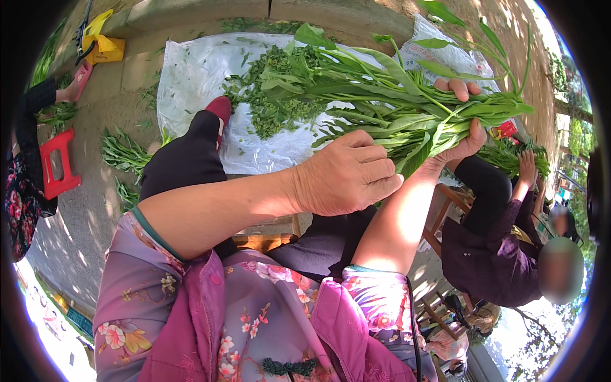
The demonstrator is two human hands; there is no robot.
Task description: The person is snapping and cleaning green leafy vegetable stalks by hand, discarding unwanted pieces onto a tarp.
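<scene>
My right hand (463,127) is wrapped round a thick bunch of long-leaved greens (382,95), which looks like water spinach. Its leaves point left, and a few long stems stick up at the right. Just below the bunch is my left hand (351,173), its fingers curled and pressed together beside a drooping leaf. What lies between those fingertips, if anything, is hidden. Beyond the bunch, a heap of chopped greens (270,95) lies on a white plastic sheet (191,70) on the ground.
A white sack (439,44) lies at the far right. More greens (124,153) lie on the ground left of my leg. Further left are a red stool (59,164) and a yellow bag (105,48). At right a seated person (490,254) touches other greens (512,156).
</scene>
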